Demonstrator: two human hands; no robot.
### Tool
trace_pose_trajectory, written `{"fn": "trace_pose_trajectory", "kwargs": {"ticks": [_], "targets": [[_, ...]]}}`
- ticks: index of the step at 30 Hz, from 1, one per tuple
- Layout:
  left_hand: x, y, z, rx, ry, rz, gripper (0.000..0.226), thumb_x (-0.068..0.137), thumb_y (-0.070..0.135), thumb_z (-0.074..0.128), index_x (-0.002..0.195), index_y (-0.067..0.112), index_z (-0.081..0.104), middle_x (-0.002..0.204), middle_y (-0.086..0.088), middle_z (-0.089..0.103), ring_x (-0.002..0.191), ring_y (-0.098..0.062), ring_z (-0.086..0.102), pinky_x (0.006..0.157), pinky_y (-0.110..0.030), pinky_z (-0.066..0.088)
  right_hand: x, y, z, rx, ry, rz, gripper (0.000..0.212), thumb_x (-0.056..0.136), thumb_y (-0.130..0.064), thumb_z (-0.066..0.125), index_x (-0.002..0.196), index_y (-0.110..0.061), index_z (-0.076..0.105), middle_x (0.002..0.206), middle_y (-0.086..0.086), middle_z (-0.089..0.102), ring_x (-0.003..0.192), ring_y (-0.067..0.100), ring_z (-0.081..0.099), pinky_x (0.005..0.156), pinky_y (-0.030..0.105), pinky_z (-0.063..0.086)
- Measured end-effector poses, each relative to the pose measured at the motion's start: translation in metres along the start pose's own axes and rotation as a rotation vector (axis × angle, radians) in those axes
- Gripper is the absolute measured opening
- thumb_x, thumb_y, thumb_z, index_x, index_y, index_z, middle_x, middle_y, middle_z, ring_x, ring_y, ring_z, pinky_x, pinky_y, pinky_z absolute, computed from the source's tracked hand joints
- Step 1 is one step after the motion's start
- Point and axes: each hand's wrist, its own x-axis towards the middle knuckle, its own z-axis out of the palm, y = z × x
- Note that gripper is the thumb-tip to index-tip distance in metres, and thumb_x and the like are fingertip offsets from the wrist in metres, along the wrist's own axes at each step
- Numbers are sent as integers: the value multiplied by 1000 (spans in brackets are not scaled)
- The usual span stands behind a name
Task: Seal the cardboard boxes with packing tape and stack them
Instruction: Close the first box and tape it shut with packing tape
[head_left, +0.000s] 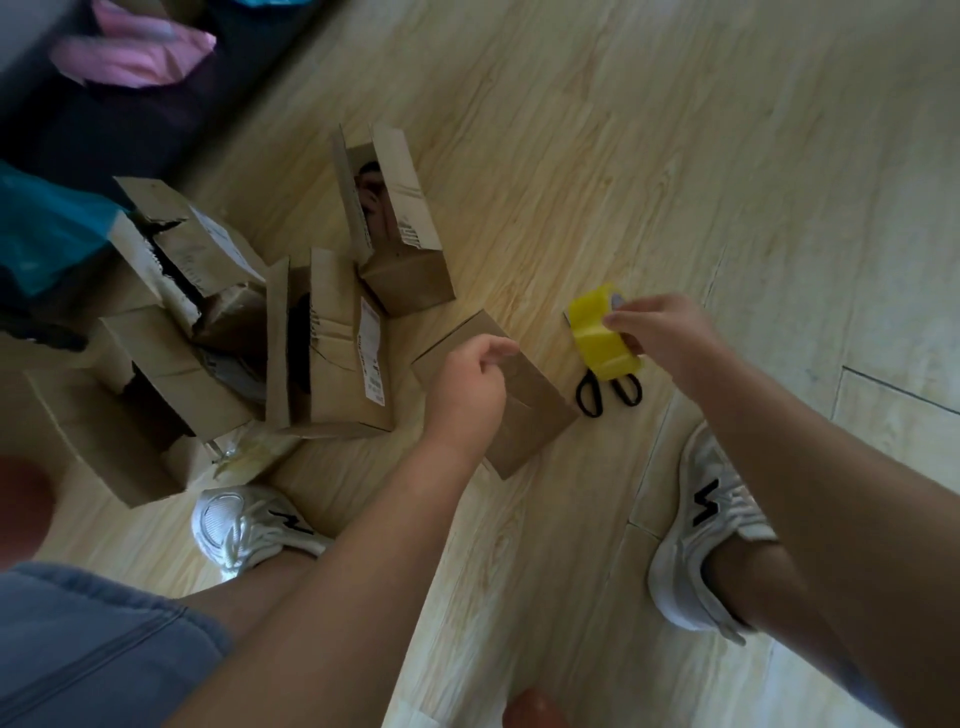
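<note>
The right grip (660, 338) grasps a glossy yellow tape roll (602, 343) above black scissors (608, 397). The left grip (470, 382) curls over a small, plain brown box (530, 421), its flaps closed, on the floor; I cannot tell whether it pinches anything.

I get soft, even daylight, brightest on the pale wood-plank floor (701, 156) at far right, with a warm sheen just right of the brown cardboard boxes (332, 358). The far left falls dim, and the pink cloth (130, 57) there is smeared. Shadows under the boxes are faint. Plank lines bow toward the edges. The yellow roll of packing tape (602, 343) looks fairly crisp.
</note>
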Motion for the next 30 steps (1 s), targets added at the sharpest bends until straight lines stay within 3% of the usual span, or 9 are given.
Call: {"fn": "trace_pose_trajectory", "kwargs": {"ticks": [3, 7, 11, 14, 17, 21, 25, 28, 30], "targets": [[-3, 14, -10, -130, 27, -23, 36, 96, -3, 38, 101, 18, 67, 95, 9, 67, 94, -11, 61, 73, -18, 46, -18, -18, -3, 347, -74, 94, 32, 90, -16, 72, 116, 2, 66, 98, 12, 70, 84, 23, 68, 78, 33, 58], [-13, 24, -27, -202, -88, -48, 34, 94, -4, 44, 106, 18, 66, 97, 7, 72, 101, -16, 65, 80, -27, 52, -45, -41, 4, 592, -211, 144, 10, 98, -17, 60, 100, -8, 64, 90, 6, 64, 78, 16, 62, 74, 26, 54], [-28, 25, -39, -286, -297, 34, 35, 83, -12, 61, 102, 17, 69, 94, 4, 75, 94, -10, 70, 80, -21, 55, -67, -50, 12, 703, -260, 213, 13, 97, -19, 61, 93, -8, 63, 83, 4, 62, 73, 14, 62, 53, 20, 56], [-36, 24, -41, -365, -279, 48, 28, 82, -7, 71, 98, 16, 70, 89, 2, 75, 83, -8, 71, 75, -20, 54, -79, -51, 17, 735, -282, 242, 15, 97, -20, 61, 90, -6, 62, 71, 2, 64, 57, 10, 65, 46, 17, 51], [-37, 22, -43, -337, -270, 31, 24, 82, -2, 73, 93, 19, 69, 84, 6, 73, 75, -3, 68, 68, -16, 52, -84, -47, 22, 701, -303, 230, 19, 100, -22, 58, 90, -6, 63, 73, 4, 66, 57, 11, 67, 49, 21, 54], [-35, 21, -44, -394, -249, -96, 19, 86, 1, 70, 106, 2, 69, 97, -10, 73, 84, -16, 69, 75, -22, 57, -86, -34, 24, 457, -369, 72, 23, 102, -24, 49, 108, -9, 67, 94, 5, 69, 84, 16, 63, 82, 31, 47], [-32, 19, -47, -448, -170, -231, 20, 87, 1, 70, 107, -4, 69, 100, -17, 73, 83, -20, 70, 67, -19, 59, -86, -18, 20, 88, -432, -107, 37, 83, -27, 72, 118, -19, 74, 112, -1, 75, 113, 15, 64, 98, 32, 40], [-30, 16, -50, -483, -153, -293, 11, 86, 2, 72, 96, 0, 68, 81, -10, 74, 72, -17, 71, 66, -21, 59, -87, -14, 24, 32, -420, -202, 34, 86, -9, 73, 119, -15, 74, 110, 1, 76, 110, 16, 68, 103, 33, 47], [-29, 14, -50, -482, -163, -308, 12, 85, 5, 74, 95, 1, 69, 77, -8, 74, 69, -16, 71, 66, -23, 59, -88, -16, 27, 61, -379, -210, 31, 88, -2, 70, 119, -9, 72, 109, 7, 76, 103, 16, 70, 96, 26, 52]]}}
